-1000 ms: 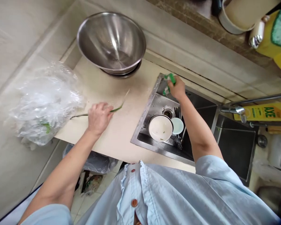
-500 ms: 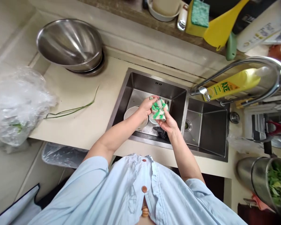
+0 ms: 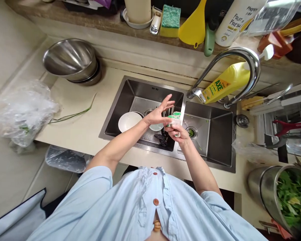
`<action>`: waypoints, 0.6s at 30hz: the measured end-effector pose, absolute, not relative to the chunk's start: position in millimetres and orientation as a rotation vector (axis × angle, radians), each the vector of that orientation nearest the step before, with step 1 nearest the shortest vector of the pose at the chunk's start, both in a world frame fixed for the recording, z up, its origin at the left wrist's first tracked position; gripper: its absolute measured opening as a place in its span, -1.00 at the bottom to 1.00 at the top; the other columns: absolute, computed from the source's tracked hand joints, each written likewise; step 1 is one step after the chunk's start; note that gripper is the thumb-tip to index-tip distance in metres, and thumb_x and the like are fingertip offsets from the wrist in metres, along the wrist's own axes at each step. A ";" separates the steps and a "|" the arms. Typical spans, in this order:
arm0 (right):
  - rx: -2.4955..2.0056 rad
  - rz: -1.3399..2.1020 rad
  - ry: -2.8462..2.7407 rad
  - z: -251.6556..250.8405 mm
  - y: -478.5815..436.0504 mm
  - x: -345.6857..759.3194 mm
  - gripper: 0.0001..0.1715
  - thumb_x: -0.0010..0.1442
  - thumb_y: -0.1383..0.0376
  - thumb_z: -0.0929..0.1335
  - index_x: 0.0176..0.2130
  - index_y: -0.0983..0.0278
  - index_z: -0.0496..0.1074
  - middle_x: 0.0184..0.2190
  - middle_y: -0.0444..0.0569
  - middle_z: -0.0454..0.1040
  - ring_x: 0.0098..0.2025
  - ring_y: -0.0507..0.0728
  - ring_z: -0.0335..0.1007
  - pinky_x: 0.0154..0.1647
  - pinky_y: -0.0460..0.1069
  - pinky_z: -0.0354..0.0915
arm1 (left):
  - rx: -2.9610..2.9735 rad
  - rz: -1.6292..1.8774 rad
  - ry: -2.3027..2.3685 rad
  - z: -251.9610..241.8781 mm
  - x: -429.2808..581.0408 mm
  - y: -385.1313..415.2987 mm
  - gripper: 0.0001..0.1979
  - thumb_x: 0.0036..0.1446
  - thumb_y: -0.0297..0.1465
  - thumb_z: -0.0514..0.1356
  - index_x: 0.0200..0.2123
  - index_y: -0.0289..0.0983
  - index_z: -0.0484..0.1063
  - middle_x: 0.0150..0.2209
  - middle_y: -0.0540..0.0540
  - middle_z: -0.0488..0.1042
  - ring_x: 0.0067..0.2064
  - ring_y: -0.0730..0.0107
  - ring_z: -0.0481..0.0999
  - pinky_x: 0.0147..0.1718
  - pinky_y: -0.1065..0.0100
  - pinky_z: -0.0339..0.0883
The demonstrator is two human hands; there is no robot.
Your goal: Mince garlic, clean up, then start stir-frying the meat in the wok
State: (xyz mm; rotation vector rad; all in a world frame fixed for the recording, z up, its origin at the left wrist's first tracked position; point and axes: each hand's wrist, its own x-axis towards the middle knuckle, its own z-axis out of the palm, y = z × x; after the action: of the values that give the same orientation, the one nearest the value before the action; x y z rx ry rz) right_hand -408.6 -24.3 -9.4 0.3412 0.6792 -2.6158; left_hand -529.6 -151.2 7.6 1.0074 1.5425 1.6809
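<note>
My right hand point(image 3: 179, 133) is closed around a crumpled green-and-white cloth point(image 3: 175, 117) above the divider between the two sink basins. Just left of it, my left hand point(image 3: 158, 115) has its fingers stretched out and spread, with the thumb close to the cloth; whether it touches I cannot tell. Below, in the left basin point(image 3: 145, 83), lie a white bowl point(image 3: 128, 122) and a second pale dish point(image 3: 156, 127), partly covered by my left hand. A dark mesh scrubber point(image 3: 161, 139) rests on the basin floor.
A curved faucet point(image 3: 230, 50) rises behind the divider, beside a yellow soap bottle point(image 3: 224, 82). Steel bowls point(image 3: 71, 60), a plastic bag point(image 3: 25, 110) and a green stalk point(image 3: 76, 113) lie on the left counter. At right stands a pot of leafy greens point(image 3: 293, 194).
My left hand has let go of the cloth and spread its fingers. The cloth, in my right hand, has come up beside the divider. The view has shifted to the right.
</note>
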 end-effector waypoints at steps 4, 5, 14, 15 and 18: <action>0.143 -2.447 0.602 -12.0 -19.5 -408.1 -0.56 -0.08 0.35 0.51 -0.27 0.27 0.25 -0.49 -0.27 0.23 -0.64 -0.17 -0.22 -0.85 -0.33 -0.18 | 0.900 1.546 1.250 10.7 -529.7 -135.1 0.15 -0.27 -0.19 0.49 0.39 -0.11 0.04 0.21 -0.34 0.35 0.10 0.06 0.49 0.02 0.13 0.38; 0.114 -2.397 0.583 -13.6 -18.8 -408.7 -0.55 -0.07 0.31 0.51 -0.32 0.26 0.20 -0.54 -0.31 0.16 -0.65 -0.18 -0.30 -0.85 -0.32 -0.20 | 0.890 1.517 1.195 13.6 -525.9 -130.3 0.08 -0.23 -0.21 0.46 0.37 -0.13 0.10 0.16 -0.33 0.42 0.05 0.08 0.53 -0.03 0.14 0.40; 0.381 -2.079 0.872 -21.2 -0.6 -426.5 -0.44 -0.08 0.12 0.48 -0.46 0.19 0.00 -0.70 -0.39 -0.02 -0.72 -0.16 -0.31 -0.84 -0.26 -0.16 | 0.770 1.718 1.634 0.4 -514.5 -103.0 -0.65 0.06 -0.35 0.26 -0.06 -0.32 0.45 -0.20 -0.12 0.53 -0.23 0.40 0.50 -0.14 0.38 0.33; 0.433 -2.061 0.943 -22.2 -1.3 -428.6 -0.47 -0.09 0.15 0.46 -0.46 0.19 0.00 -0.71 -0.39 -0.02 -0.72 -0.16 -0.30 -0.82 -0.26 -0.16 | 0.726 1.743 1.664 -7.4 -515.2 -99.7 -0.71 0.07 -0.37 0.25 -0.12 -0.32 0.44 -0.18 -0.12 0.51 -0.24 0.42 0.49 -0.16 0.39 0.33; 0.608 -2.044 1.348 -29.9 -7.7 -434.9 -0.57 -0.10 0.23 0.42 -0.47 0.18 0.03 -0.73 -0.37 -0.02 -0.72 -0.13 -0.21 -0.76 -0.22 -0.12 | 0.547 1.771 1.741 -30.8 -514.8 -86.8 -0.93 0.13 -0.43 0.20 -0.29 -0.28 0.36 -0.35 -0.03 0.45 -0.39 0.46 0.43 -0.28 0.38 0.33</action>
State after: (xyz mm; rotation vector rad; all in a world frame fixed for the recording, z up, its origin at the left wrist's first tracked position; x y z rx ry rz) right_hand -434.9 -7.7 -29.9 0.6085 1.3480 -2.0438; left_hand -514.8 -86.8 -30.8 0.5472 1.7415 1.7708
